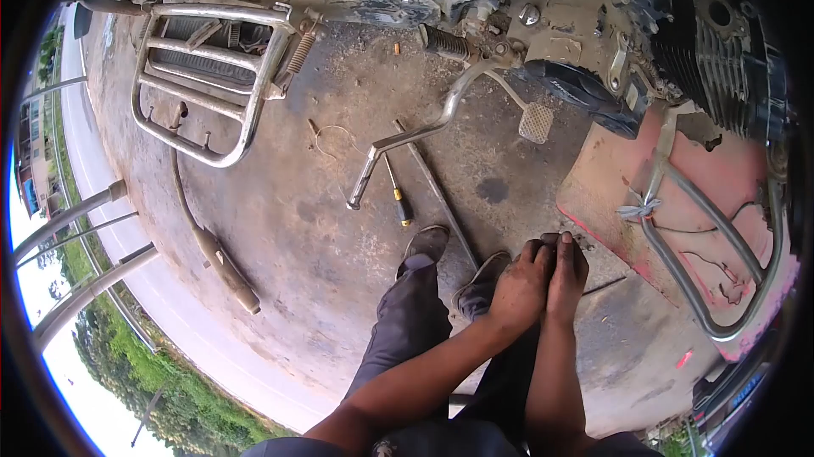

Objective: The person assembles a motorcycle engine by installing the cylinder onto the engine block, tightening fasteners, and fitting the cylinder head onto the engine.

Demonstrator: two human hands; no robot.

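My left hand [517, 290] and my right hand [565, 283] are pressed together over the concrete, just right of my shoes. Both have curled fingers with dark, greasy tips. Whatever they hold is hidden between them. A screwdriver [402, 206] with a yellow and black handle lies on the floor left of my shoes. Beside it a long thin metal rod [435, 192] runs toward my foot. Above these, a bent chrome kick lever [428, 130] sticks out from the dusty motorcycle engine [568, 54]. A thin wire loop [335, 142] rests on the floor further left.
A chrome step rack [199, 99] and a coil spring [300, 53] hang at the far left. Below lies a long dusty pipe [222, 270]. A foot peg [445, 43] and ridged pedal [536, 123] jut out. At right, a tubular guard [712, 220] stands over a faded red sheet [606, 177].
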